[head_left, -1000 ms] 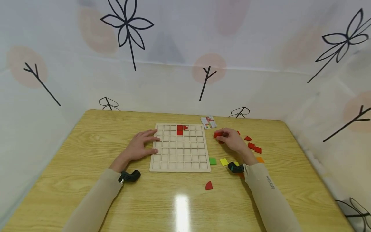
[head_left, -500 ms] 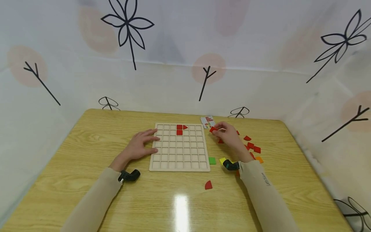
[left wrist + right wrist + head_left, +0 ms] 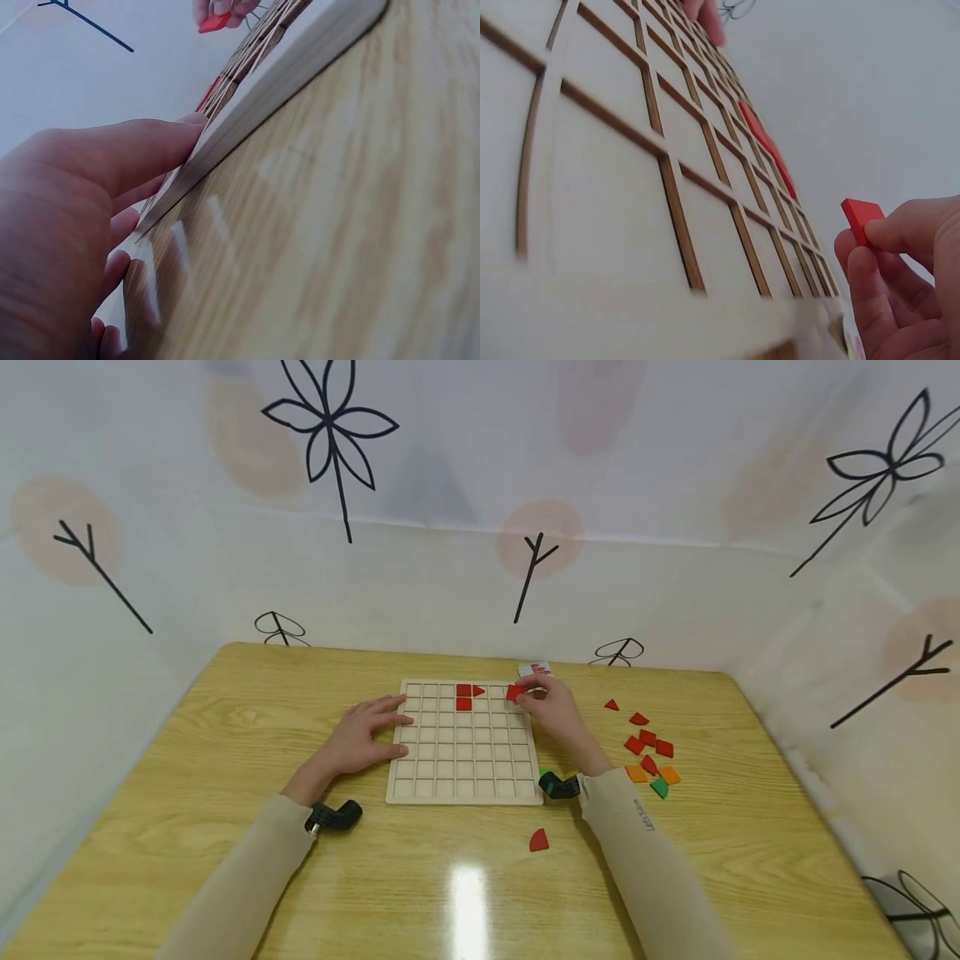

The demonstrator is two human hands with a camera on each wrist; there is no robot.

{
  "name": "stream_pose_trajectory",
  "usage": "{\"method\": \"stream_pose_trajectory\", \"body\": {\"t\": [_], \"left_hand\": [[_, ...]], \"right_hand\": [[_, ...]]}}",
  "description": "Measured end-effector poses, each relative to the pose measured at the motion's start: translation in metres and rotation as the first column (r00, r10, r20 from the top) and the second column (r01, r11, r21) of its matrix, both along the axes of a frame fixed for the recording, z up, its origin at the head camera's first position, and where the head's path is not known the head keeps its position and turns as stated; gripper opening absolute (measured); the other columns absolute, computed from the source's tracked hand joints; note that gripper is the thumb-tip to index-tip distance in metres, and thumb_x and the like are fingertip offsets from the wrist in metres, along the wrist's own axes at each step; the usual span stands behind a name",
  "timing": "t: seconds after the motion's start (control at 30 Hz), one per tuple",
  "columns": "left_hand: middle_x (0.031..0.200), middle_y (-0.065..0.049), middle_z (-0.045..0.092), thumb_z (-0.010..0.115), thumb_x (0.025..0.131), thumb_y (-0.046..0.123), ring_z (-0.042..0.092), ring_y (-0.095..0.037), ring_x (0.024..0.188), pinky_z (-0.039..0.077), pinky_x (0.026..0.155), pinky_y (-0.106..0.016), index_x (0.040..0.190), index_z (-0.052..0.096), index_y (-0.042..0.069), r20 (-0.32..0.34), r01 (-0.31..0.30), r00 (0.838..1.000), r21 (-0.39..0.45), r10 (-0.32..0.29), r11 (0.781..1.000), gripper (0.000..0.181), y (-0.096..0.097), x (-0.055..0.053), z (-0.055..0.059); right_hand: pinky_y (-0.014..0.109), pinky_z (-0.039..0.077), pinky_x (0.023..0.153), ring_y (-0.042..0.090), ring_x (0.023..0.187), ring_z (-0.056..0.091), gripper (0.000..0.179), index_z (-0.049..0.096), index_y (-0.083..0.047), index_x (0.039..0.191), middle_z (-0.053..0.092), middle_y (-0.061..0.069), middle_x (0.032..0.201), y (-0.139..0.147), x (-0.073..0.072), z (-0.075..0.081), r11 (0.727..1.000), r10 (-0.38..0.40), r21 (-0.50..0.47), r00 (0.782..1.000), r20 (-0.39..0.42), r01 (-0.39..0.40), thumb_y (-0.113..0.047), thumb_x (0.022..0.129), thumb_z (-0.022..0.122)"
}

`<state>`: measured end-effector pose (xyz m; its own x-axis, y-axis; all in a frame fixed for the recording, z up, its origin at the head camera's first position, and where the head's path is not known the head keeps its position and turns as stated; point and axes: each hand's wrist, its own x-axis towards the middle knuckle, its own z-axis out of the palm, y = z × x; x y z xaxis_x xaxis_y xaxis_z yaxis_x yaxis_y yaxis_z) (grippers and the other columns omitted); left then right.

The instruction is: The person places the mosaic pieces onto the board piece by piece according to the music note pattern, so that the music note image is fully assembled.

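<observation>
A wooden grid board lies on the table. Two red square tiles and a red triangular tile sit in cells along its far part. My left hand rests at the board's left edge, fingers spread and extended; in the left wrist view its thumb touches the rim. Between thumb and fingers my right hand pinches a red square tile, held over the board's far right corner. The tile is raised above the grid in the right wrist view.
A small printed card lies behind the right hand, partly covered. Loose red, orange and green tiles are scattered to the right. A red quarter-circle tile lies in front of the board. The right wrist camera partly hides tiles beneath it.
My right hand has lifted the red square tile from the right side and carried it left over the board's far right corner. The left hand has stayed in place.
</observation>
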<state>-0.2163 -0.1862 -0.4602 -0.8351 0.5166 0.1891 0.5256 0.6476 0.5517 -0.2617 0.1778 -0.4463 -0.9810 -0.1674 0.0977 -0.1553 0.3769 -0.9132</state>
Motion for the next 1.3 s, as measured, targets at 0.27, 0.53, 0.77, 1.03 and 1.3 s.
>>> {"method": "stream_pose_trajectory", "body": {"t": [0.27, 0.53, 0.77, 1.03, 1.3], "left_hand": [[0.158, -0.007, 0.037, 0.074, 0.088, 0.038, 0.028, -0.034, 0.145, 0.015, 0.113, -0.064, 0.131, 0.067, 0.016, -0.002, -0.005, 1.0, -0.006, 0.005, 1.0, 0.049, 0.0, 0.0, -0.002], [0.158, -0.006, 0.037, 0.074, 0.088, 0.038, 0.028, -0.035, 0.145, 0.015, 0.114, -0.063, 0.131, 0.067, 0.016, 0.003, -0.005, 1.0, -0.007, 0.005, 1.0, 0.05, 0.001, 0.0, -0.003], [0.157, -0.008, 0.038, 0.075, 0.088, 0.038, 0.029, -0.036, 0.144, 0.014, 0.113, -0.064, 0.13, 0.067, 0.015, -0.006, -0.008, 1.0, 0.0, 0.008, 1.0, 0.049, 0.001, 0.001, -0.003], [0.158, -0.006, 0.037, 0.075, 0.087, 0.038, 0.027, -0.033, 0.146, 0.014, 0.114, -0.063, 0.13, 0.067, 0.016, -0.002, -0.018, 1.0, -0.019, 0.018, 1.0, 0.049, -0.001, 0.0, -0.004], [0.158, -0.006, 0.036, 0.075, 0.088, 0.038, 0.027, -0.033, 0.145, 0.014, 0.114, -0.064, 0.131, 0.067, 0.017, -0.001, -0.012, 1.0, -0.01, 0.012, 1.0, 0.049, -0.001, 0.0, -0.004]], "right_hand": [[0.035, 0.055, 0.082, 0.029, 0.097, 0.066, 0.023, 0.069, -0.001, 0.117, 0.065, 0.016, 0.114, -0.03, -0.002, -0.001, 0.999, 0.024, -0.045, 1.0, -0.01, -0.025, -0.005, 0.095, 0.067], [0.03, 0.054, 0.078, 0.021, 0.094, 0.065, 0.019, 0.075, -0.004, 0.112, 0.072, 0.008, 0.106, -0.044, -0.004, -0.007, 1.0, 0.009, 0.0, 1.0, -0.012, -0.009, -0.009, 0.094, 0.069], [0.035, 0.052, 0.081, 0.023, 0.098, 0.062, 0.015, 0.076, -0.007, 0.108, 0.071, 0.007, 0.105, -0.048, -0.003, -0.005, 0.999, -0.013, 0.046, 1.0, -0.003, 0.013, -0.01, 0.094, 0.07], [0.036, 0.051, 0.081, 0.022, 0.093, 0.061, 0.014, 0.076, -0.007, 0.106, 0.07, 0.006, 0.1, -0.051, -0.003, -0.006, 0.995, 0.003, 0.098, 1.0, -0.02, -0.001, -0.009, 0.093, 0.07], [0.035, 0.051, 0.077, 0.021, 0.087, 0.06, 0.012, 0.075, -0.009, 0.104, 0.069, 0.004, 0.097, -0.054, 0.001, -0.007, 0.992, -0.019, 0.125, 0.999, -0.027, 0.022, -0.009, 0.093, 0.071]]}}
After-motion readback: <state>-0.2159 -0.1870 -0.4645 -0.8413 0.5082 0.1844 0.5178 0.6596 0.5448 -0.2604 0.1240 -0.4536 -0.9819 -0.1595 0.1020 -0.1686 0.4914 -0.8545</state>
